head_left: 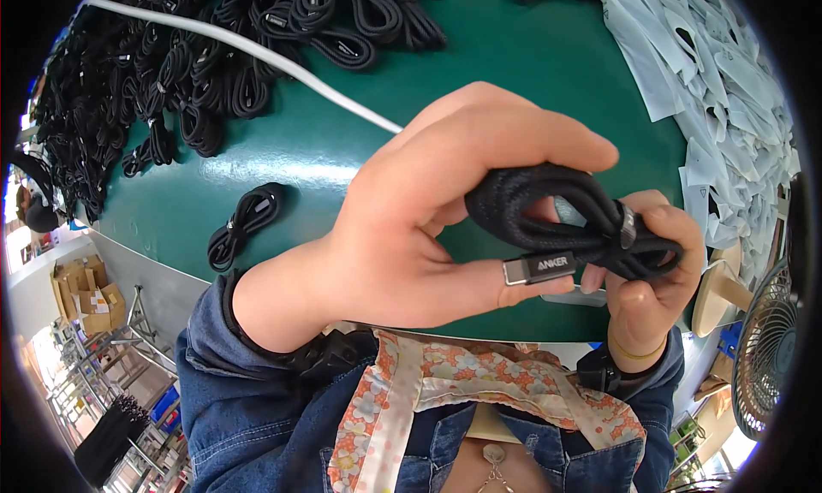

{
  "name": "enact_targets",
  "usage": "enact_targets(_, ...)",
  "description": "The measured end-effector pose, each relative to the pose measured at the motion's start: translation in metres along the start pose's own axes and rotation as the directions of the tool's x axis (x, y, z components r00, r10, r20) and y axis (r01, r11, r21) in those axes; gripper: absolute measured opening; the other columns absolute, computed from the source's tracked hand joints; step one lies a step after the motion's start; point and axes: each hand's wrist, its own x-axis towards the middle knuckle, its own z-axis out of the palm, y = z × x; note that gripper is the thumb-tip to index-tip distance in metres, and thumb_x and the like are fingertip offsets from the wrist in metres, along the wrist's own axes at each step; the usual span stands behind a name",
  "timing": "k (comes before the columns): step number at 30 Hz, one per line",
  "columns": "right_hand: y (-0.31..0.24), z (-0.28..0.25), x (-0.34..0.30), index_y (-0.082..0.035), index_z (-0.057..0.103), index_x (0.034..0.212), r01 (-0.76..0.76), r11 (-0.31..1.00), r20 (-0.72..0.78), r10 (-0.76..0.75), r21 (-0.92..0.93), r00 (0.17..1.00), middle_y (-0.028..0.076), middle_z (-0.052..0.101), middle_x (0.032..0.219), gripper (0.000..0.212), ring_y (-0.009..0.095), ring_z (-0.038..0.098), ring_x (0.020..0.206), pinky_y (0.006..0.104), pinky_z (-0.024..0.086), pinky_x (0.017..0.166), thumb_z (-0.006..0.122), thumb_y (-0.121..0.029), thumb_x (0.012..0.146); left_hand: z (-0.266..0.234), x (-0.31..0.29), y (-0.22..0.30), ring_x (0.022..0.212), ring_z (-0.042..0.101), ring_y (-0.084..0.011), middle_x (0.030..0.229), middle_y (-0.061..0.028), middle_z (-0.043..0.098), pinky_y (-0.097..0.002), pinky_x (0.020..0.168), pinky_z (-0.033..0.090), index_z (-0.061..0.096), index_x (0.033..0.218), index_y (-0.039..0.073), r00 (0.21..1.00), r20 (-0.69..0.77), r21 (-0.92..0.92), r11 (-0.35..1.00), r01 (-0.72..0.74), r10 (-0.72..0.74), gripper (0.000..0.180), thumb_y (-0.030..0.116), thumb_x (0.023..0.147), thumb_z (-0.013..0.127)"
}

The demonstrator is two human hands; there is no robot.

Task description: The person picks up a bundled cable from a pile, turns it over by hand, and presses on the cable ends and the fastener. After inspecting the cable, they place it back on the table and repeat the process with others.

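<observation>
A coiled black braided USB cable is held up above the green table, folded into loops and cinched by a small black strap near its right end. My left hand grips its left side, fingers curved over the top and thumb under the connector, whose metal tip points left. My right hand pinches the right end of the same bundle near the strap, its fingers partly behind the loops. On the table to the left lies another coiled black cable, apart from my hands.
A large heap of coiled black cables covers the table's far left. A long white strip crosses the green table. Pale translucent bags are piled at the right. A fan stands right; cardboard boxes lie lower left.
</observation>
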Motion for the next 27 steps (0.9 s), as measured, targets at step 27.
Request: enact_targets(27,0.004,0.001,0.007,0.008,0.043,0.11,-0.339,0.921,0.41,0.39,-0.193,0.824,0.013,0.057,0.083,0.061,0.015,0.056,0.072,0.0232,0.042,0.066,0.071,-0.017,0.061,0.0,-0.006,0.021,0.056,0.039,-0.0044,0.065,-0.0002,0.045,-0.0185,0.048,0.029,0.048,0.073,0.001,0.905,-0.216,0.029,0.924,0.381,-0.367,0.025,0.012,0.057,0.064)
